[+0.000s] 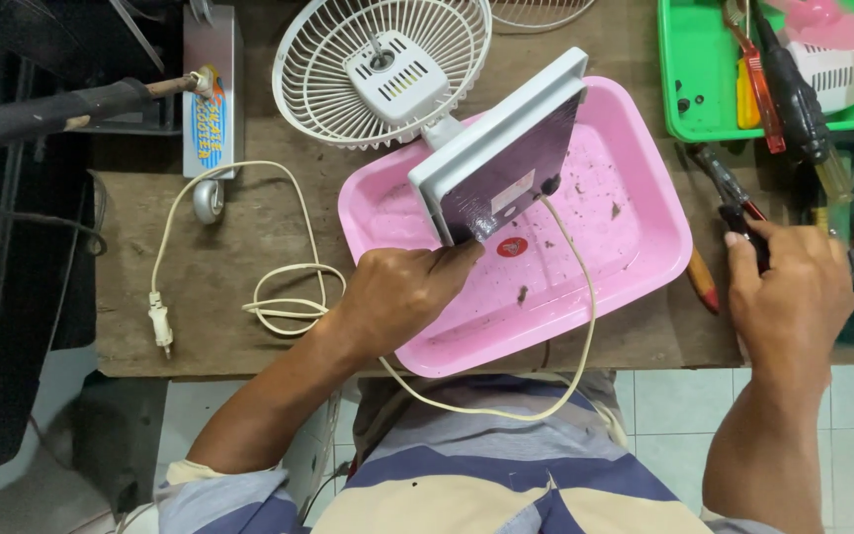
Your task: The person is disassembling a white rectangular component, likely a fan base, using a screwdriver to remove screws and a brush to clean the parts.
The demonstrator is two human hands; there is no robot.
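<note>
1. Sitting in the middle of the wooden worktop [249, 213], a pink tray [635, 247] holds the square base [501, 158] of a small white fan, tipped up on its edge, with dark crumbs of dirt scattered over the tray floor.
2. Behind the pink tray, the fan's round white grille [333, 74] lies face down on the worktop, joined to the base by a short neck.
3. Beyond the far right corner of the pink tray, a green tray [679, 89] holds screwdrivers with red, yellow and black handles, a pink fan blade and a white motor housing.
4. The left hand [402, 292] is closed on the near edge of the fan base, thumb up against its dark underside, keeping it tilted inside the pink tray.
5. The right hand [793, 292], to the right of the pink tray, is curled round the handles of dark pliers [733, 193], whose tip points away.
6. A cream cord [289, 297] runs from the base, loops to the left of the pink tray and ends in a plug.
7. The green tray is cut off at the top edge, and things at the far right are too cluttered to make out.
</note>
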